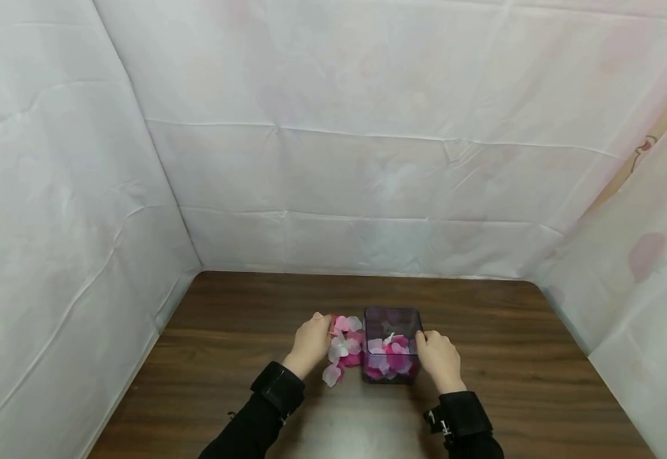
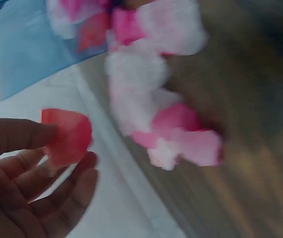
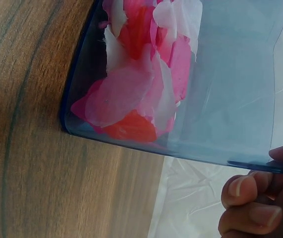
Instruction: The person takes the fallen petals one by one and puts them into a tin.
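Between thumb and fingers my left hand (image 1: pixel 313 341) pinches a coral-red petal (image 2: pixel 68 137), just left of a loose pile of pink and white petals (image 1: pixel 345 347) on the table. Right of that pile stands a see-through dark box (image 1: pixel 392 319), holding more petals (image 3: pixel 131 84) in pink, white and red along its bottom. My right hand (image 1: pixel 439 358) grips the box's right wall at the rim, thumb on one side and curled fingers (image 3: pixel 250 218) on the other.
The brown wood-grain table (image 1: pixel 241 306) carries the box and pile near its middle. White cloth walls (image 1: pixel 356 178) with folds rise behind it and at both sides. Black bands (image 1: pixel 278 390) wrap both wrists.
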{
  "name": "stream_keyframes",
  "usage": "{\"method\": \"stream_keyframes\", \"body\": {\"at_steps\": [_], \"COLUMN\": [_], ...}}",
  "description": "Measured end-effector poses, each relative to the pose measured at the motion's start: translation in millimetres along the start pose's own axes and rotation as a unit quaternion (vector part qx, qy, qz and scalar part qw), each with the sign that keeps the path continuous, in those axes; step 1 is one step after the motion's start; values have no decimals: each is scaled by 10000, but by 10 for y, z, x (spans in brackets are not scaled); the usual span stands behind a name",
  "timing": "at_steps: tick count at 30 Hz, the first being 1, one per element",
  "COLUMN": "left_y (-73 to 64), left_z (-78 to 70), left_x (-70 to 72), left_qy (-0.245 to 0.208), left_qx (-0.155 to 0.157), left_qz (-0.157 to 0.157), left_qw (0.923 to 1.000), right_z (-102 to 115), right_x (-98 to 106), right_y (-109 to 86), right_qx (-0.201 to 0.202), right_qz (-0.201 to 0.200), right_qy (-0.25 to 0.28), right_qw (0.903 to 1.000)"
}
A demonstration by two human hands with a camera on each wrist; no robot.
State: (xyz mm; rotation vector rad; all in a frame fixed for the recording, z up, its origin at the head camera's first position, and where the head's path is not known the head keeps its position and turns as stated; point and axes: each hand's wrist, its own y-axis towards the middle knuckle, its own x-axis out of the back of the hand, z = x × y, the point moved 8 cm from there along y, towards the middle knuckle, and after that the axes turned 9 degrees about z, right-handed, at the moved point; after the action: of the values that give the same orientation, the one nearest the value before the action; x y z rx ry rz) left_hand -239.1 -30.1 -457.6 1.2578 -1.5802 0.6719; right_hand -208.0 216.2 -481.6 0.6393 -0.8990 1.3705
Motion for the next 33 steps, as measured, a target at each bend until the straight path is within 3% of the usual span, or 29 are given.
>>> {"method": "stream_keyframes", "body": {"at_steps": [4,7,11,16,21,24,26,30,33], "left_y": [23,76,162,222,199,166,153,115,10], "left_z": [-62,-291,-664,-998,-1153,-1136,-1065,-761,-477], "left_x": [28,138,156,2,-135,-141,-97,15,-28], "left_qy": [-438,-866,-1038,-729,316,889,962,325,-122], "left_qx": [-195,-643,-1254,-1734,-1947,-1951,-1812,-1201,-845], "left_qz": [-278,-448,-168,289,512,378,123,-446,-667], "left_qw": [9985,9932,9865,9817,9790,9760,9787,9912,9941], "right_z": [-2,-4,-6,-9,-7,-21,-34,-45,-59], "right_x": [0,5,11,-4,-27,-37,-40,-23,-11], "right_y": [5,9,15,16,30,38,40,33,20], "right_qx": [-24,-40,-54,-96,-48,-72,-113,-110,-121], "right_qz": [70,88,94,131,100,89,72,-7,3], "right_qy": [2,15,-19,-24,-3,13,6,6,26], "right_qw": [10000,10000,9999,9999,9999,9999,9999,9999,9999]}}
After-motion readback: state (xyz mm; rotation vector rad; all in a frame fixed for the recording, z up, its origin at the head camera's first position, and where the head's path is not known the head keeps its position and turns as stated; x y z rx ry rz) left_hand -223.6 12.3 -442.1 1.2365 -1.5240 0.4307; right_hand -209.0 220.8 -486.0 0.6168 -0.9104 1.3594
